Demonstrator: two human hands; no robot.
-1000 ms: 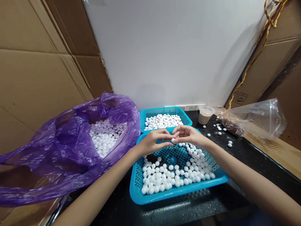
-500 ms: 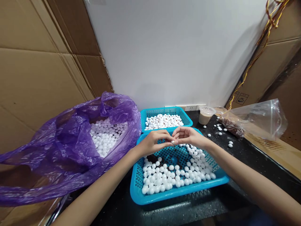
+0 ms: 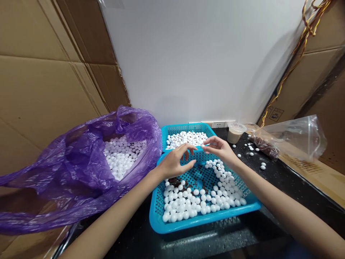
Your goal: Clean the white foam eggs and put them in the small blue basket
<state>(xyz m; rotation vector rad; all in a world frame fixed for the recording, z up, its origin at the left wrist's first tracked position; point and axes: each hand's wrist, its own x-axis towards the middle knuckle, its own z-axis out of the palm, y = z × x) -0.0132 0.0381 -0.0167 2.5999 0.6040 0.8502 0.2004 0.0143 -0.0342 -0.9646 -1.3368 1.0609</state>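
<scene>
My right hand (image 3: 219, 149) pinches one small white ball (image 3: 202, 146) between thumb and fingertips, above the far rim of the front blue basket (image 3: 172, 227). To its left, my left hand (image 3: 178, 160) is over the same basket, thumb and fingers apart with nothing between them. Many loose white balls (image 3: 185, 205) lie along the near and right sides of the front basket. Dark reddish-brown bits (image 3: 175, 181) are on its mesh floor at the left. Behind it, a second blue basket (image 3: 212, 136) holds more white balls, some with reddish marks.
On the left a purple plastic bag (image 3: 78, 154) gapes open around many white balls. At the right are a lidded cup (image 3: 235, 133), a clear bag (image 3: 299, 138) with brown bits inside, and several stray balls on the black tabletop (image 3: 269, 187). Cardboard (image 3: 27, 90) stands left.
My hands have drawn apart from where they met. The right one has risen slightly, carrying the white ball toward the rear basket, and the left hand's fingers have spread.
</scene>
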